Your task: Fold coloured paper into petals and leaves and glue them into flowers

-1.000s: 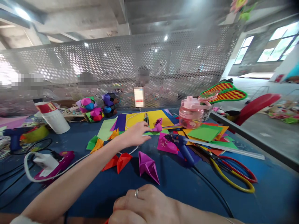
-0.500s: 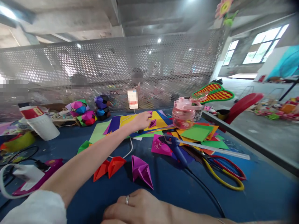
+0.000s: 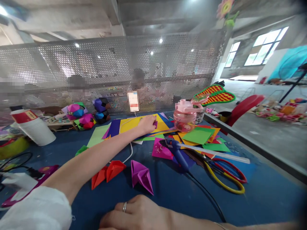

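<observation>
The left hand (image 3: 147,124) reaches far out, with the white sleeve (image 3: 40,209) pushed up its forearm. Its fingers curl down at a small purple folded paper (image 3: 155,124), which shows just past the fingertips; I cannot tell whether they grip it or only touch it. Under and around that hand spread flat sheets, the yellow sheet (image 3: 164,125) among them.

The right hand (image 3: 136,213) lies low and near the body, its fingers bent and a silver ring (image 3: 124,207) on one of them. The fingertips are out of view, so I cannot tell if it holds anything. Just beyond its knuckles, on the blue table (image 3: 165,188), is a larger purple folded paper (image 3: 141,178). The red folded papers (image 3: 115,169) are beyond it to the left, beside the left forearm.

To the right of the left hand stands a pink bottle (image 3: 184,118). Nearer than the bottle, ahead and to the right of the right hand, lies a blue glue gun (image 3: 178,155) with a clear stick in its back, and beside it a pair of scissors (image 3: 208,159). Ahead of the left hand and slightly left, a phone (image 3: 133,101) stands upright.
</observation>
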Available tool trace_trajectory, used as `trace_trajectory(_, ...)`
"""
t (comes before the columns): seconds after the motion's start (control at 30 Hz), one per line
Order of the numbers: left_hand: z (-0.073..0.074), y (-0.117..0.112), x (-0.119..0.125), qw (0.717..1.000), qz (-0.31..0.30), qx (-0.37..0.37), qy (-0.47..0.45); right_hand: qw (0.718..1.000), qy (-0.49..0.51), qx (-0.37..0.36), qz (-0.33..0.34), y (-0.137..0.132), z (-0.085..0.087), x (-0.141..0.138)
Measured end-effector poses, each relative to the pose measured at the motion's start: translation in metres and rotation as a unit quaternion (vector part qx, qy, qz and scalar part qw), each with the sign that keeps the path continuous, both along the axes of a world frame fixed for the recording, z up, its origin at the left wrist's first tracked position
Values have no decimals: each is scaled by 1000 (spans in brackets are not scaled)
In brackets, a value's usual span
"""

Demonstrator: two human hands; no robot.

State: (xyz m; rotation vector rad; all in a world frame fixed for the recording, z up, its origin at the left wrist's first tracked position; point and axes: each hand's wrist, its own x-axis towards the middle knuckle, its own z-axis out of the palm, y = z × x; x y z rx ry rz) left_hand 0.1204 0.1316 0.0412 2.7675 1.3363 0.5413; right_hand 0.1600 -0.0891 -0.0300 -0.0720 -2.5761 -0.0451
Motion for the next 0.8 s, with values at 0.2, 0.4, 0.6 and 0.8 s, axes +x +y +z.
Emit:
trace_trajectory(0.2, 5, -54, -35, 995, -61, -72, 43, 999, 35, -27, -2, -7, 6, 1)
trace_trajectory(0.4, 12, -75, -62, 964, -172, -199, 45, 996, 79, -47, -8, -10, 18, 0)
trace_trajectory(0.6, 55, -74, -118, 976, -100, -172, -90, 996, 76, -53, -5, -12, 22, 2)
trace_trajectory(0.8, 6, -71, -157, 995, 53, -46, 67, 993, 93, -73, 0, -15, 25, -1)
